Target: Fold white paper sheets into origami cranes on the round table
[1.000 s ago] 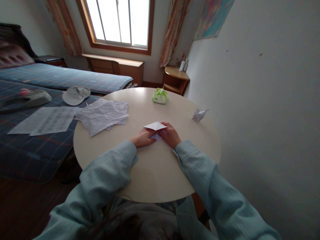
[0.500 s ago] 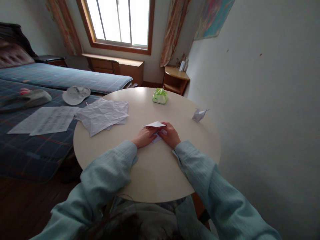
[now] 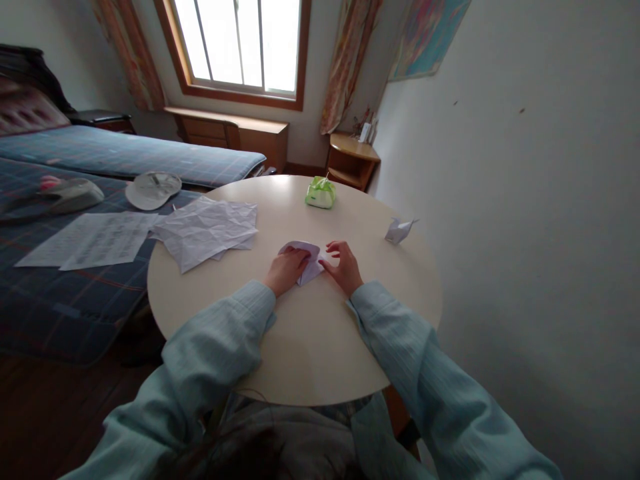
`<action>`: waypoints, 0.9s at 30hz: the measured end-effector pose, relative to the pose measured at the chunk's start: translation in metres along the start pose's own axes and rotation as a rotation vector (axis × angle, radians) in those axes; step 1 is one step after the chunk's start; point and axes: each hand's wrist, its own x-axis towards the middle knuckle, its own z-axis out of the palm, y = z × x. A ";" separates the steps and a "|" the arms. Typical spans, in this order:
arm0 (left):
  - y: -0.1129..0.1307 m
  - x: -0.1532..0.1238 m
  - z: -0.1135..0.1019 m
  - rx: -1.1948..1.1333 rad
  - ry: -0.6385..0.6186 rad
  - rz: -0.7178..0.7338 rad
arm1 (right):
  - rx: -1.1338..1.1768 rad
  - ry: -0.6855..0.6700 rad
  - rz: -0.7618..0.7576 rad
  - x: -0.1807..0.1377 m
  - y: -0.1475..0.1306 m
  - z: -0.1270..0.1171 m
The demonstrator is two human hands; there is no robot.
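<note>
A small folded white paper [image 3: 310, 261] lies near the middle of the round beige table [image 3: 310, 347]. My left hand [image 3: 286, 269] rests on its left part, fingers bent over a flap that curls up and back over them. My right hand [image 3: 343, 264] touches the paper's right edge with curled fingertips, pinching it. Both sleeves are light blue.
A pile of crumpled white sheets [image 3: 207, 229] lies on the table's left side. A green tissue pack [image 3: 320, 192] sits at the far edge, a small folded paper figure [image 3: 399, 230] at the right. Printed pages [image 3: 95, 240] and a cap [image 3: 153, 189] lie on the bed to the left.
The paper's flat triangular top flap has been turned over toward the left and now curls over my left fingers. My right hand has lifted slightly off the paper.
</note>
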 end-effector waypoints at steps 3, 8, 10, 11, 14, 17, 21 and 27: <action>0.001 0.000 -0.001 0.007 0.000 -0.031 | -0.012 -0.118 0.002 -0.002 0.006 0.003; 0.002 -0.001 -0.004 -0.025 -0.006 -0.013 | -0.038 -0.229 -0.065 -0.003 0.008 0.004; 0.002 -0.001 -0.004 -0.058 -0.004 0.016 | -0.037 -0.250 -0.082 -0.003 0.006 0.003; 0.003 -0.001 -0.003 -0.071 -0.001 0.029 | -0.034 -0.262 -0.085 -0.003 0.005 0.002; 0.003 -0.001 -0.002 -0.089 0.010 0.057 | -0.019 -0.290 -0.083 -0.002 0.001 0.001; 0.004 -0.001 -0.001 -0.095 0.009 0.079 | -0.018 -0.296 -0.107 -0.002 0.002 0.002; 0.007 -0.002 -0.002 -0.097 0.010 0.088 | -0.065 -0.294 -0.118 -0.003 0.008 0.005; 0.014 -0.002 -0.004 -0.123 0.018 0.015 | -0.134 -0.273 -0.061 -0.003 0.012 0.010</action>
